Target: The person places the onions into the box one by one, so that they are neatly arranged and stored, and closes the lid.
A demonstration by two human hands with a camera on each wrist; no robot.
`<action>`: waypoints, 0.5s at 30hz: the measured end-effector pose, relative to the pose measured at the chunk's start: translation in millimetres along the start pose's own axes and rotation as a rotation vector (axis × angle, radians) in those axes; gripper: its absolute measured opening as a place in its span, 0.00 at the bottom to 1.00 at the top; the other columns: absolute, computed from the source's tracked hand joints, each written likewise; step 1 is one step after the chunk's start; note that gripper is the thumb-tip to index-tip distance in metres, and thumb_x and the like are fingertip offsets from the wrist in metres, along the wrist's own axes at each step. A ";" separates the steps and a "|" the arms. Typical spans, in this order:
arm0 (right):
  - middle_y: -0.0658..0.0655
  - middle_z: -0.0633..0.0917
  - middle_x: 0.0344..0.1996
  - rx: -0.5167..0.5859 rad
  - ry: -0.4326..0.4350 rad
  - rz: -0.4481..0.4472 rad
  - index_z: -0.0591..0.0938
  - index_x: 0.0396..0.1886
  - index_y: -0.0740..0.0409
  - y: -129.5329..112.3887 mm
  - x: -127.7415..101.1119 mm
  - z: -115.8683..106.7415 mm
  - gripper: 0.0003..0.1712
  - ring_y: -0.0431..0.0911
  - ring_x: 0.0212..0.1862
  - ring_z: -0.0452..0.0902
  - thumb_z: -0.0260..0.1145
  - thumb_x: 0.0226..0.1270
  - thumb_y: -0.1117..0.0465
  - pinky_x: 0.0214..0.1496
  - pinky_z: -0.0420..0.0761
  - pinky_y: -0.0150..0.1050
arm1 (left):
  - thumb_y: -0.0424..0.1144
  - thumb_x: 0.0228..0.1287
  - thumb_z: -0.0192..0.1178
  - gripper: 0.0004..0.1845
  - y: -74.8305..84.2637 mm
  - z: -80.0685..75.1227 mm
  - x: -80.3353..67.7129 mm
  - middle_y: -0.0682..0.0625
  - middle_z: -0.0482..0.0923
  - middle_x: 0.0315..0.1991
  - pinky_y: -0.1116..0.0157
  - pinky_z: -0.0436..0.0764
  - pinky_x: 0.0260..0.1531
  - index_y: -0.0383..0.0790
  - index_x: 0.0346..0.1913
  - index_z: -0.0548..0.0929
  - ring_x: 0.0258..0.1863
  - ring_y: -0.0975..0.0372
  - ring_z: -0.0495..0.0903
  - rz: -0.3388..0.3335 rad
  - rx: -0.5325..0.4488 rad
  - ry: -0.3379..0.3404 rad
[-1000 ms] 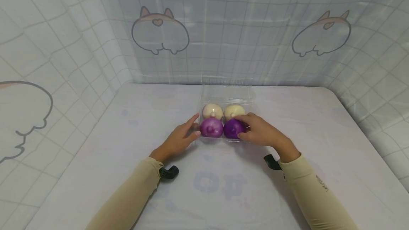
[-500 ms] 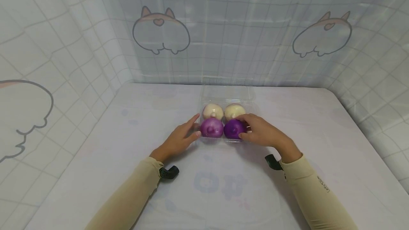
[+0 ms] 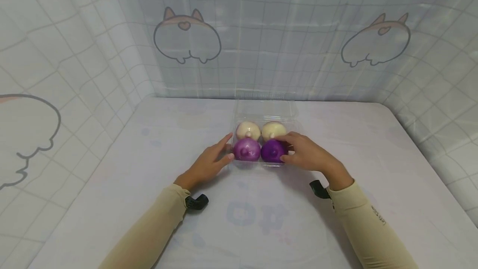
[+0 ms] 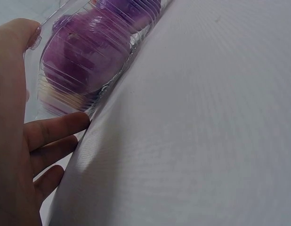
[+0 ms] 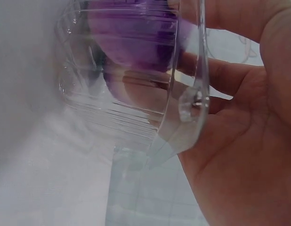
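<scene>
A pale printed cloth covers the surface (image 3: 149, 186), and matching cloth walls with cartoon outlines stand around it. At the middle sits a clear plastic clamshell box (image 3: 264, 113), its lid standing open at 12 o'clock. Inside are 4 round buns: 2 cream buns (image 3: 248, 129) at the back and 2 purple buns (image 3: 247, 149) at the front.

The left hand (image 3: 209, 163) rests at the box's 9 o'clock side, fingers (image 4: 56, 129) straight and slightly spread, tips touching the ribbed wall. The right hand (image 3: 306, 155) holds the 3 o'clock side, fingers (image 5: 221, 75) and thumb curled round the box rim beside the right purple bun (image 3: 272, 150).

Against the frames from 1 second ago, almost nothing has shifted: box, buns and both hands sit in the same places. I judge this a steadying hold, not a lift.
</scene>
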State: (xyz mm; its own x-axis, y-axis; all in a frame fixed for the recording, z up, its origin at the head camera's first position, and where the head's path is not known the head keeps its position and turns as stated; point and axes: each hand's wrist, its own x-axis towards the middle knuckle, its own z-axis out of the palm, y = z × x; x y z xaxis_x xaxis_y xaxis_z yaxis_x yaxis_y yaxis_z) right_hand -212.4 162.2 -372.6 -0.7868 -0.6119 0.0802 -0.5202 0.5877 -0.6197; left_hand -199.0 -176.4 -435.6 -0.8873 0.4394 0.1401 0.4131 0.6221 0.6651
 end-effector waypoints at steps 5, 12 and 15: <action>0.64 0.77 0.59 0.030 -0.015 -0.002 0.73 0.68 0.67 0.8 -0.4 -1.2 0.33 0.54 0.58 0.78 0.69 0.64 0.65 0.58 0.79 0.48 | 0.59 0.76 0.50 0.38 0.3 -0.4 -0.4 0.47 0.74 0.67 0.43 0.59 0.70 0.57 0.81 0.48 0.72 0.51 0.64 -0.009 -0.011 -0.006; 0.64 0.79 0.56 0.074 0.022 0.023 0.75 0.65 0.69 1.9 -0.3 -3.5 0.31 0.55 0.56 0.80 0.70 0.64 0.64 0.56 0.80 0.49 | 0.56 0.76 0.52 0.38 3.5 -1.1 -1.0 0.45 0.75 0.65 0.42 0.59 0.69 0.53 0.81 0.50 0.71 0.50 0.65 0.010 -0.042 0.000; 0.63 0.80 0.55 0.101 0.048 0.032 0.75 0.65 0.71 2.9 -0.9 -4.5 0.31 0.56 0.56 0.81 0.71 0.65 0.63 0.56 0.81 0.49 | 0.55 0.76 0.52 0.38 2.7 -0.5 -0.1 0.45 0.75 0.65 0.43 0.59 0.69 0.53 0.81 0.50 0.71 0.50 0.65 0.018 -0.042 -0.001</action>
State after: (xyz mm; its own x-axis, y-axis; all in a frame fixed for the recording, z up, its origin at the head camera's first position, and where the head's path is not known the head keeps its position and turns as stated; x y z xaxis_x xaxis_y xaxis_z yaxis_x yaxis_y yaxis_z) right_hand -214.7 166.8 -371.0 -0.8190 -0.5658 0.0949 -0.4601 0.5490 -0.6977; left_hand -197.9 -175.1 -433.5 -0.8797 0.4509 0.1512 0.4198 0.5868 0.6924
